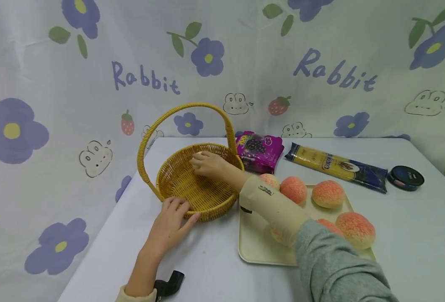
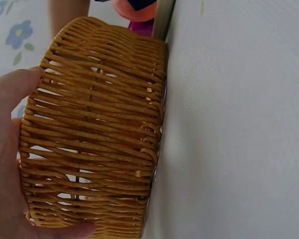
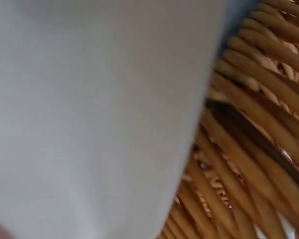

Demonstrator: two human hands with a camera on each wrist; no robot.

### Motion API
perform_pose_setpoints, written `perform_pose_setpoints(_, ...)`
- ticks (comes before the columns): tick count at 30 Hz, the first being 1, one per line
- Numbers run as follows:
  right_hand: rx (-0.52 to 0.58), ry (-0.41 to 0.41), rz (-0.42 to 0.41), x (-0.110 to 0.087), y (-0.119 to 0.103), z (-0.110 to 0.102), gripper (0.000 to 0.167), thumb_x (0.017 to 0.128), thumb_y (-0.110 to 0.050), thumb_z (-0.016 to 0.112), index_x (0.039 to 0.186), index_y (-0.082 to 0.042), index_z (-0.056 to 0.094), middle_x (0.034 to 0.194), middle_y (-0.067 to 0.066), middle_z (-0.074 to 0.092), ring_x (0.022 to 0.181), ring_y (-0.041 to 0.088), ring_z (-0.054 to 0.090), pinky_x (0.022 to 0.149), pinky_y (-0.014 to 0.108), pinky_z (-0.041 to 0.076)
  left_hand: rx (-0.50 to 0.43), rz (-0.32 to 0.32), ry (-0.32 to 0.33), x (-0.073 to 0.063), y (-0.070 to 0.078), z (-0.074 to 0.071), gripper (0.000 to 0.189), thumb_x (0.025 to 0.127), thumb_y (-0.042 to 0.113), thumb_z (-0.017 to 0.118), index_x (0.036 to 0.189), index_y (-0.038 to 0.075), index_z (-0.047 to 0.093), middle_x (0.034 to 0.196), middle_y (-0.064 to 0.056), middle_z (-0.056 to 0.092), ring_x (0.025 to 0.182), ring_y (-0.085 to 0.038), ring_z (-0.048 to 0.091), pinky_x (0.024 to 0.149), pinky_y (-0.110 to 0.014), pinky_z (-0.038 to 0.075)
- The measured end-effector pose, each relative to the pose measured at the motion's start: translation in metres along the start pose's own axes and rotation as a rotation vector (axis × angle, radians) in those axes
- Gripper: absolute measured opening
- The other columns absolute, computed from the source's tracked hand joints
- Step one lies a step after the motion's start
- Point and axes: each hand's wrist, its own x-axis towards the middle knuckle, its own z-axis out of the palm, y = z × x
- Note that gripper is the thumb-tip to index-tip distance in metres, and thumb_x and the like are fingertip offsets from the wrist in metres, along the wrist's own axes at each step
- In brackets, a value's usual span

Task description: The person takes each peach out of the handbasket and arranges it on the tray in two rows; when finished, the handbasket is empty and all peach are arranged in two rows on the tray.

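A yellow wicker basket (image 1: pixel 207 214) with a tall arched handle stands on the white table. At its near left rim, my left hand (image 1: pixel 173 222) holds on; the left wrist view shows the thumb and a finger against the woven wall (image 2: pixel 99 129). My right hand (image 1: pixel 211 164) reaches inside, near the far side, fingers curled about a pale thing (image 1: pixel 200 153) mostly hidden by the hand. In the right wrist view a smooth pale surface (image 3: pixel 99 119) fills the left part, blurred, beside the basket's weave (image 3: pixel 249 164).
Under my right forearm lies a cream tray (image 1: pixel 260 256) with several round orange-and-cream buns (image 1: pixel 328 193). Behind it are a purple packet with grapes pictured (image 1: pixel 259 151), a long blue-and-yellow packet (image 1: pixel 337 167) and a round black tin (image 1: pixel 405 178). A patterned cloth hangs behind.
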Motion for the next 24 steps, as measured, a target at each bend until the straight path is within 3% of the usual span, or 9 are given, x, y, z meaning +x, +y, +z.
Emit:
perform_pose_setpoints(7,-0.059,-0.011,0.052,0.002,-0.003,0.008,0.049,0.086,-0.027,0.064,0.130,-0.039,0.045,0.147,-0.002,0.019,0.136,0.025,0.014,0.107,0.038,0.021,0.009,0.014,0.018,0.000,0.001,0.000,0.033,0.090,0.048,0.051,0.092,0.016,0.061,0.107,-0.006,0.053,0.115,-0.028,0.037,0.087,-0.048,0.043)
perform_pose_setpoints(12,-0.051,-0.023,0.109,0.001,-0.005,0.008,0.047,0.086,-0.028,0.064,0.128,-0.035,0.043,0.142,0.000,0.020,0.134,0.030,0.016,0.105,0.040,0.024,0.010,0.013,0.023,-0.001,0.001,-0.001,0.033,0.090,0.047,0.051,0.092,0.016,0.061,0.107,-0.006,0.053,0.115,-0.028,0.038,0.087,-0.048,0.042)
perform_pose_setpoints(19,-0.044,-0.045,0.173,0.001,-0.006,0.009,0.051,0.083,-0.029,0.067,0.126,-0.036,0.041,0.140,-0.002,0.020,0.132,0.026,0.016,0.099,0.037,0.031,0.003,0.007,0.021,0.000,0.001,-0.002,0.033,0.090,0.047,0.052,0.091,0.016,0.061,0.107,-0.006,0.054,0.115,-0.028,0.037,0.088,-0.048,0.041)
perform_pose_setpoints(24,-0.115,-0.077,0.191,0.004,-0.006,0.015,0.055,0.087,-0.025,0.063,0.131,-0.036,0.033,0.145,-0.001,0.016,0.134,0.024,0.017,0.105,0.039,0.024,0.000,0.016,0.019,-0.001,0.002,0.000,0.031,0.089,0.046,0.053,0.091,0.016,0.060,0.107,-0.007,0.054,0.115,-0.029,0.038,0.088,-0.049,0.042)
